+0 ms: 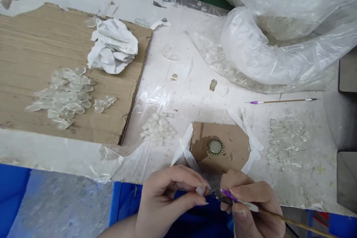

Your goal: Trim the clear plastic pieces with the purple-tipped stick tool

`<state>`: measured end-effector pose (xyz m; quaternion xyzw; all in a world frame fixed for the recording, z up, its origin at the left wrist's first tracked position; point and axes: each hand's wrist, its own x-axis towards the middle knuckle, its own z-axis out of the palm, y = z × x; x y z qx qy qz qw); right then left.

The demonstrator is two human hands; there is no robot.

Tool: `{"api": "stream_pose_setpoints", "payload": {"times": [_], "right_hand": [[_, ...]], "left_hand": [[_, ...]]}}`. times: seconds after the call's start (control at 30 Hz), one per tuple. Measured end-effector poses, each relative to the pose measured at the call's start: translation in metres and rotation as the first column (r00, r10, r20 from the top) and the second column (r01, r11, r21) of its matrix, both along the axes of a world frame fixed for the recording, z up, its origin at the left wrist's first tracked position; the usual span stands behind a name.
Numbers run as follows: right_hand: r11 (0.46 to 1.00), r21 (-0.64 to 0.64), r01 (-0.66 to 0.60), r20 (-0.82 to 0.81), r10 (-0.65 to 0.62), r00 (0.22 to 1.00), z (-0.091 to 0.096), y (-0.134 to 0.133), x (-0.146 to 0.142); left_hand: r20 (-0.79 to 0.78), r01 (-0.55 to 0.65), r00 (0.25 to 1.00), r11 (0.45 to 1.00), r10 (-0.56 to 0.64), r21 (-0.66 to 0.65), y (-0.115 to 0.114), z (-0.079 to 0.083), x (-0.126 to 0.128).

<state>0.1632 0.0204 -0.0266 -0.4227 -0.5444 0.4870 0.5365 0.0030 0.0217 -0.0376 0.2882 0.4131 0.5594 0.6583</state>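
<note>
Two bare hands, left hand (164, 202) and right hand (251, 204), slim tapered fingers (181, 180), pale nails (202, 203) grown past the fingertips with smooth rounded ends, left forearm (119, 229) also bare where it enters at the bottom edge of frame, right wrist cut off.

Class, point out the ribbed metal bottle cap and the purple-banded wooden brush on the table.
Ribbed metal bottle cap (215, 147), head view, on its centre.
Purple-banded wooden brush (281, 101), head view, on its shaft.
</note>
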Motion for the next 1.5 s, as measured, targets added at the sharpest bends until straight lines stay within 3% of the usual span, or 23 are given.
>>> {"api": "stream_pose_setpoints", "payload": {"times": [0.13,0.37,0.67,0.97,1.1,1.27,1.5], "right_hand": [[1.000,0.013,0.010,-0.008,-0.010,1.000,-0.003,0.000,-0.001],[0.999,0.045,0.010,0.067,-0.013,0.998,-0.004,0.002,0.001],[0.996,0.065,-0.055,0.094,0.049,0.994,-0.007,0.006,0.002],[0.994,0.084,-0.069,0.131,0.058,0.990,-0.002,0.005,0.003],[0.991,0.116,-0.066,0.132,0.050,0.990,-0.002,0.005,0.005],[0.979,0.171,0.107,0.222,-0.144,0.964,-0.014,-0.002,0.015],[0.935,0.303,0.185,0.502,-0.321,0.803,-0.020,0.005,0.031]], "left_hand": [[-0.174,0.069,0.983,0.995,-0.056,0.067,0.007,0.007,-0.006],[-0.341,0.087,0.940,0.980,-0.020,0.181,0.014,0.008,-0.012],[-0.318,0.049,0.948,0.987,0.002,0.153,0.012,0.016,-0.009],[-0.262,0.122,0.961,0.986,-0.089,0.112,0.002,0.005,-0.015],[-0.267,0.064,0.963,0.993,-0.036,0.099,0.002,0.005,-0.012],[-0.365,0.135,0.926,0.987,-0.097,0.082,0.001,0.003,-0.017],[-0.277,0.176,0.948,0.983,-0.156,0.050,-0.005,-0.001,-0.016]]}}
